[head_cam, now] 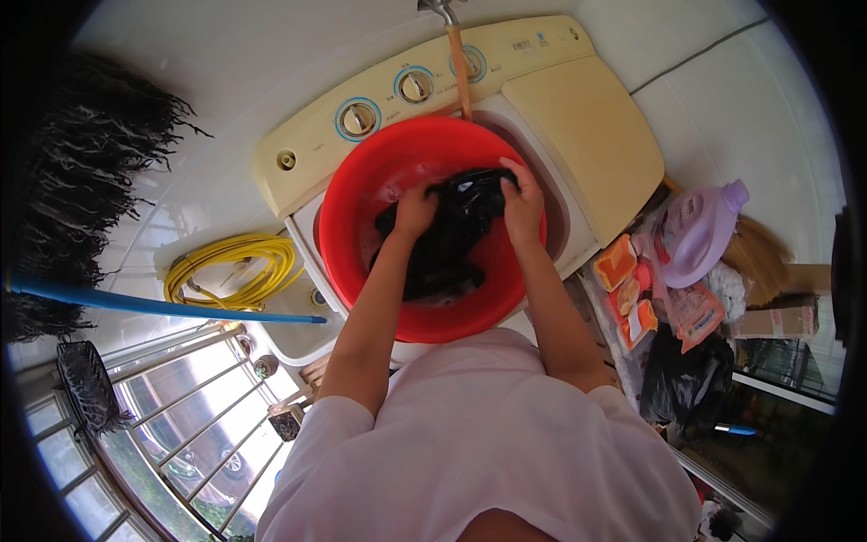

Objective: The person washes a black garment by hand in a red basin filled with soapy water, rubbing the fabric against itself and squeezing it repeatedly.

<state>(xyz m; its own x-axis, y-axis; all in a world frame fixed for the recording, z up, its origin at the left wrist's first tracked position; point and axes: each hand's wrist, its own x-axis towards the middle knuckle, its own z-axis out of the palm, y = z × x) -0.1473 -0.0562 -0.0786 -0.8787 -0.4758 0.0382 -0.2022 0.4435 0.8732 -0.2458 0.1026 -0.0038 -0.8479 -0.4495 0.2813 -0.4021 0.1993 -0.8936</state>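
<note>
A red plastic basin [433, 328] rests on the open tub side of a cream twin-tub washing machine [582, 122]. Wet black cloth [450, 237] lies bunched in the basin, with some water and suds around it. My left hand [414, 211] grips the cloth at its upper left, fingertips partly hidden in the folds. My right hand [521, 202] holds the cloth's upper right edge between thumb and fingers, near the basin's right wall. A stretch of the cloth spans both hands.
Behind the basin, a tan hose [459, 74] hangs from a metal tap [441, 11]. To the left are a coiled yellow hose [230, 271], a blue pole [169, 307] and a white sink [291, 342]. A purple detergent bottle [698, 234], packets [626, 291] and a black plastic bag [687, 379] are at right.
</note>
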